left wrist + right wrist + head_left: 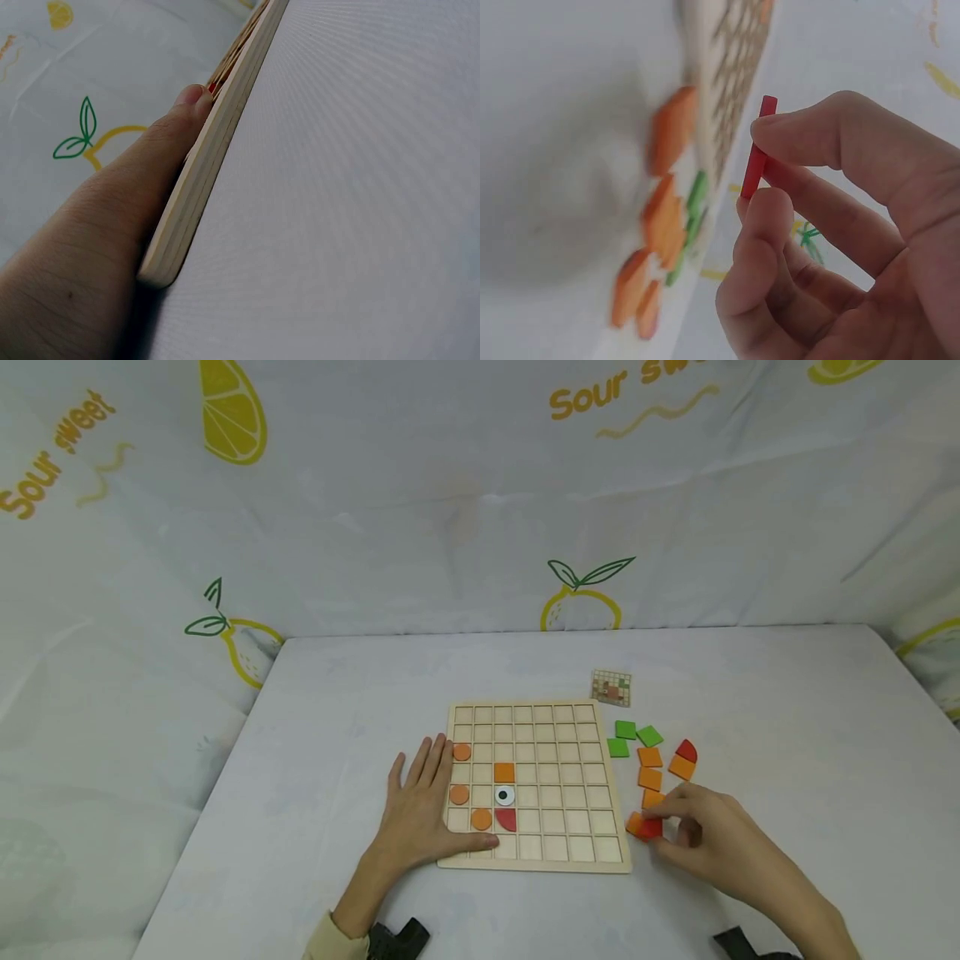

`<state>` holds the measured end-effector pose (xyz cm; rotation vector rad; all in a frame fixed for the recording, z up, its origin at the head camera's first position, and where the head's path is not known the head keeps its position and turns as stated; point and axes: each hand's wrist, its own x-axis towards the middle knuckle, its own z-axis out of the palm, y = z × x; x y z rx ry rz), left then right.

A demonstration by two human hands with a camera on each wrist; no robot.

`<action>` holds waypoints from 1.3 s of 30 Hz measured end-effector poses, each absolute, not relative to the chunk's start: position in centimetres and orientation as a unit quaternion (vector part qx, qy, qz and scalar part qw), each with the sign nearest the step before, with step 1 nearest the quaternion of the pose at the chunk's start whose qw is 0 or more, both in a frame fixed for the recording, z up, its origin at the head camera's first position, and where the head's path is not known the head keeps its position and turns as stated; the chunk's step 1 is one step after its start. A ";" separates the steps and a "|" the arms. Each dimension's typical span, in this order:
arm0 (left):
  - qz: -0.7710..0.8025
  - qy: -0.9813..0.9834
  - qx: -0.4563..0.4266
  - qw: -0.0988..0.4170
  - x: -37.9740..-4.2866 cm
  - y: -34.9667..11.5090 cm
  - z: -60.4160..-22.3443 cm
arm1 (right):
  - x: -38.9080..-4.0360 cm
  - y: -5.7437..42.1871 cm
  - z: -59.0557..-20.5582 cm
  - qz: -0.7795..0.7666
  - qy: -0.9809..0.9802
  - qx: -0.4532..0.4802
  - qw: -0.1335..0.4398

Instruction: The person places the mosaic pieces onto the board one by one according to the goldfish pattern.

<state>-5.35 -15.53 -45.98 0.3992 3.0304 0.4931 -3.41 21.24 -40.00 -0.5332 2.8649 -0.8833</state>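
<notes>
My left hand [416, 818] lies with straight, spread fingers along the left edge of a wooden grid board [615, 865], its thumb over the lower left corner. In the left wrist view that thumb [150, 161] rests on the rim. Set in the board's cells are orange discs [482, 819], an orange square [504, 772], a white eye tile [505, 795] and a red quarter-round tile [506, 819]. Right of the board, my right hand [705, 835] pinches a red tile [759, 150] between thumb and fingers, held edge-on in the right wrist view.
Loose orange squares [650, 778], several green squares [626, 729] and another red quarter-round tile [686, 750] lie right of the board. A small pattern card [611, 687] sits beyond its top right corner. White lemon-print cloth [420, 527] hangs behind the table.
</notes>
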 end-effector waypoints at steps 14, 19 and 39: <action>0.154 0.979 0.132 0.021 -5.4 -15.6 -46.1 | -6.3 15.6 -35.9 -0.355 0.909 -0.210 0.056; 0.153 0.979 0.133 0.020 -5.3 -15.6 -46.1 | -7.3 13.9 -35.7 -0.373 0.899 -0.221 0.057; 0.157 0.978 0.133 0.024 -5.4 -15.6 -46.0 | -10.4 9.1 -36.3 -0.410 0.881 -0.226 0.070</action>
